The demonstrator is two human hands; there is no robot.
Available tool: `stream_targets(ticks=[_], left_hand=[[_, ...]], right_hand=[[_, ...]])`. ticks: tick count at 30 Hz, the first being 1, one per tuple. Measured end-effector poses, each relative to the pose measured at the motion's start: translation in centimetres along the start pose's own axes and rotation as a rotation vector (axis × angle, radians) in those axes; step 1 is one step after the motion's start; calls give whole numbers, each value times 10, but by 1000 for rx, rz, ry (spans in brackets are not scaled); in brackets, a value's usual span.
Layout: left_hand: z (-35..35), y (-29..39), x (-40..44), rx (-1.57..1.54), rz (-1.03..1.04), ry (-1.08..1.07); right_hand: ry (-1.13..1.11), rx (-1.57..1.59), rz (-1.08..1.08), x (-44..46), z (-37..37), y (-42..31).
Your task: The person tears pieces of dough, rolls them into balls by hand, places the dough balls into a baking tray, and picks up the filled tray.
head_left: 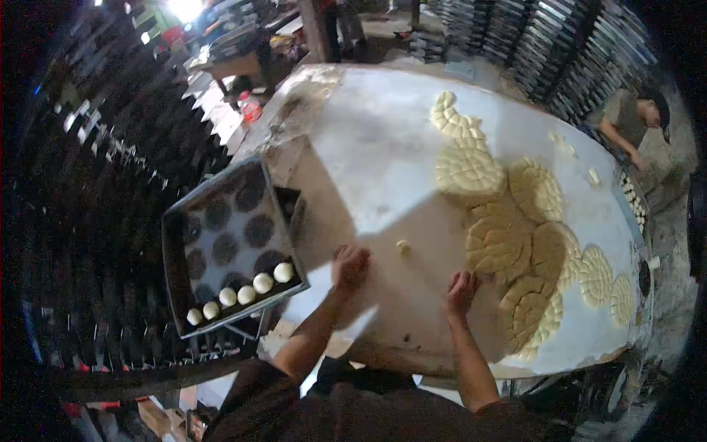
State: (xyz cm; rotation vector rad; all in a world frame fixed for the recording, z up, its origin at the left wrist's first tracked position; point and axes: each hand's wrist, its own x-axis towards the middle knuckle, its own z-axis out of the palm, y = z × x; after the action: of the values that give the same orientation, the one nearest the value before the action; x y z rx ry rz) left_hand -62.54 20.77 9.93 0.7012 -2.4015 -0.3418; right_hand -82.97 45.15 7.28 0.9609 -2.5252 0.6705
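My left hand (350, 269) rests low over the worktable, fingers curled in, to the right of a dark square baking tray (177, 258). A row of several round white dough balls (263, 283) lines the tray's near edge. My right hand (461, 291) is also closed, just left of the large scored dough coils (499, 239). Whatever either hand may hold is hidden by the fingers. Between and slightly beyond the hands, a small lump of dough (403, 247) lies on the table, touched by neither.
The pale worktable (383, 132) stretches ahead, with more dough pieces (460, 125) toward its far side. Dark stacked trays (110, 199) rise at the left and far right. A co-worker (626, 129) bends over a tray of dough balls (633, 199). A red-capped jar (250, 108) stands far left.
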Motion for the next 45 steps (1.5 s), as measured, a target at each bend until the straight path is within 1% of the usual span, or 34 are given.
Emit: stream_targets(ticks=[1,2,3,5,6,7,8,9,10,11,13,14,15,16,17,18,19,21,22,23,25,26,27,29,31,34,36,37,38,39,40,41,43,45], left_hand=[[9,8,-9,-150,-62,16],[12,17,-26,-656,-165,71],[-3,19,-39,-408,17,-162],[-42,35,-81,-285,43,-161],[-67,33,-98,-223,68,-165],[-93,22,-107,-308,-61,-299],[-115,12,-110,-398,-193,-431],[-145,8,-102,-484,-237,-470],[-175,4,-94,-568,-284,-507],[-220,4,-75,-643,-242,-456],[-264,-9,-47,-705,-112,-410],[-270,-16,-40,-701,-28,-424],[-267,-15,-42,-577,135,-425],[-246,-16,-64,-557,234,-374],[-226,-16,-87,-535,330,-318],[-224,-15,-98,-660,279,-412],[-209,-17,-122,-819,145,-390],[-173,-25,-180,-1112,-143,-351],[-177,-25,-174,-937,-96,-497],[-184,-31,-167,-758,-48,-639],[-225,-15,-135,-670,-17,-863],[-192,-22,-151,-629,101,-796],[-135,-33,-184,-585,216,-726],[-104,-30,-187,-560,244,-676],[-127,-12,-159,-602,77,-705],[-208,10,-76,-1108,-90,-778],[-243,18,-46,-955,162,-471],[-258,16,-35,-889,268,-299],[-279,11,-26,-776,-53,-450],[-277,-11,-17,-648,10,-277],[-296,-10,-5,-446,-44,-166],[-292,-36,-3,-313,-93,-144],[-283,-83,-4,-231,-354,-283],[-269,-112,-10,-44,-197,-320]], right_hand=[[-12,79,23,-4,-5,-15],[-27,157,48,-10,-17,-34],[-49,235,77,-26,-27,-52],[-91,333,-100,-63,-37,-43],[-151,340,-87,-72,-47,-35],[-206,342,-74,-72,-61,-25],[-396,285,94,-64,-83,-21],[-580,221,261,-50,-98,-17],[-707,167,252,-38,-102,-1],[-831,115,245,-29,-103,5],[-605,854,577,-20,-115,-80],[-699,870,662,7,-133,-154],[-643,981,538,18,-144,-216],[-645,849,210,21,-120,-224],[-668,920,190,27,-139,-277],[-691,1006,140,27,-139,-297],[-701,1097,94,24,-135,-301],[-660,988,-23,17,-122,-279],[-650,928,-89,9,-118,-269],[-686,956,22,-6,-117,-262],[-724,1031,222,-20,-114,-252],[-732,1076,300,-18,-109,-251],[-654,1046,288,-24,-107,-249],[-650,1068,400,-30,-111,-241],[-645,1132,496,-26,-114,-220],[-617,1202,603,-18,-116,-193],[-540,1163,613,-11,-119,-189],[-543,1087,536,-6,-125,-188],[-551,1011,453,1,-133,-186],[-559,937,369,4,-138,-185],[-600,945,418,3,-137,-176],[-641,952,469,0,-133,-164],[-702,997,491,6,-122,-163],[-740,1072,444,10,-114,-187]])
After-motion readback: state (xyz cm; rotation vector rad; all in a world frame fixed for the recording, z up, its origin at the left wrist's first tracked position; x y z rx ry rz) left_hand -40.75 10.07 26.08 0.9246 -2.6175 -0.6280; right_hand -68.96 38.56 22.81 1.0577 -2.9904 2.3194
